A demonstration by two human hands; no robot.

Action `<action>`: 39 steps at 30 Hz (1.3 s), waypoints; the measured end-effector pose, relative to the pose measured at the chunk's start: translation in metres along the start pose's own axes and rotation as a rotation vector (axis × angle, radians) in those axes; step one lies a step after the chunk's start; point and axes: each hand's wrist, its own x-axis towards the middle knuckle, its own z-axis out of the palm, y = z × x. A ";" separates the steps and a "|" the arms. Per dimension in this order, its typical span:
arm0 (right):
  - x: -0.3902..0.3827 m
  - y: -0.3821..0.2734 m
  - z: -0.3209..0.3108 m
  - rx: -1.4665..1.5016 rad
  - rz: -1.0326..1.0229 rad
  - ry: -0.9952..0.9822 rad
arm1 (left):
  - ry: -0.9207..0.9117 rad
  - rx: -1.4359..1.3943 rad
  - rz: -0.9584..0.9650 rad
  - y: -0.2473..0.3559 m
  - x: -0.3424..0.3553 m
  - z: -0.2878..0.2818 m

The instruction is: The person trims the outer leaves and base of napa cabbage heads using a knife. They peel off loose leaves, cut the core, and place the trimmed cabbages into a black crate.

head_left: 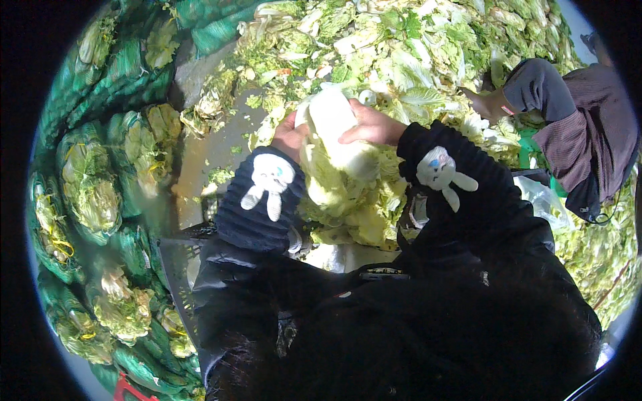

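A pale napa cabbage (pixel 331 123) is held upright between my two hands, over a heap of yellowish-green leaves (pixel 361 220) close to my body. My left hand (pixel 289 137) grips its left side, partly hidden behind it. My right hand (pixel 371 127) grips its right side, thumb across the white surface. Both sleeves are dark and ribbed, each with a white rabbit patch.
Green mesh sacks of cabbages (pixel 87 180) are stacked at the left. A large pile of loose leaves (pixel 414 40) fills the back. A co-worker (pixel 578 127) sits at the right, beside a clear plastic bag (pixel 542 200). A black crate (pixel 174 274) stands at lower left.
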 end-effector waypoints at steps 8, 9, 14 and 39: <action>-0.018 0.013 -0.026 0.503 0.239 -0.047 | -0.154 -0.088 -0.013 -0.003 0.008 -0.039; -0.020 0.015 -0.027 0.525 0.326 0.005 | 0.044 0.277 -0.019 -0.002 0.008 -0.038; -0.023 0.013 -0.027 0.439 0.277 -0.015 | 0.514 1.229 0.087 0.005 0.002 0.007; -0.032 0.017 -0.029 0.849 0.272 -0.162 | -0.004 1.225 0.111 0.020 0.035 -0.022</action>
